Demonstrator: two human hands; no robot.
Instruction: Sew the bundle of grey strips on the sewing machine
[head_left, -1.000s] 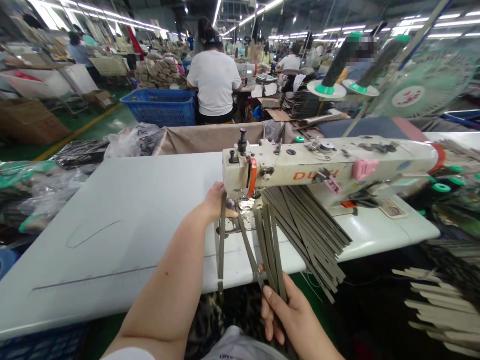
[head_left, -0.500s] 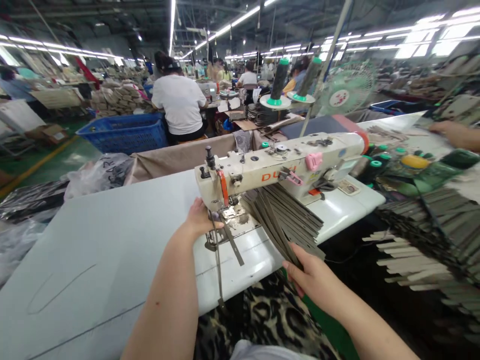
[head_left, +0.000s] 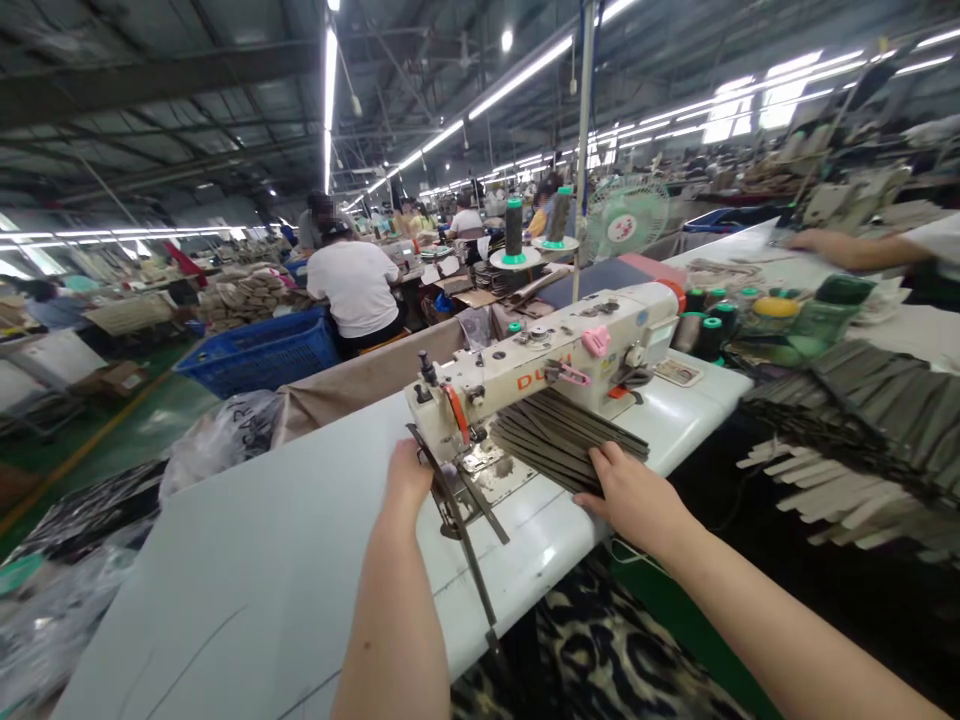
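Note:
The head of a white sewing machine stands in front of me on a pale worktop. My left hand is left of the needle area, closed around the upper part of a long dark strip; its fingertips are partly hidden. This strip hangs over the table's front edge. A shorter strip lies beside it, close to the presser foot. Under the machine arm is a fanned pile of grey-brown strips. My right hand grips the pile's near right end, thumb at the front edge and fingers on top.
Thread cones and a green fan stand behind the machine. More strips are stacked to the right, near a green bottle. Another person's arm reaches in there. A blue crate and plastic bags are left.
My right hand has moved up onto the pile, and the strips it held apart now lie with the others. The long strip's upper end has risen with my left hand. The view has tilted upward.

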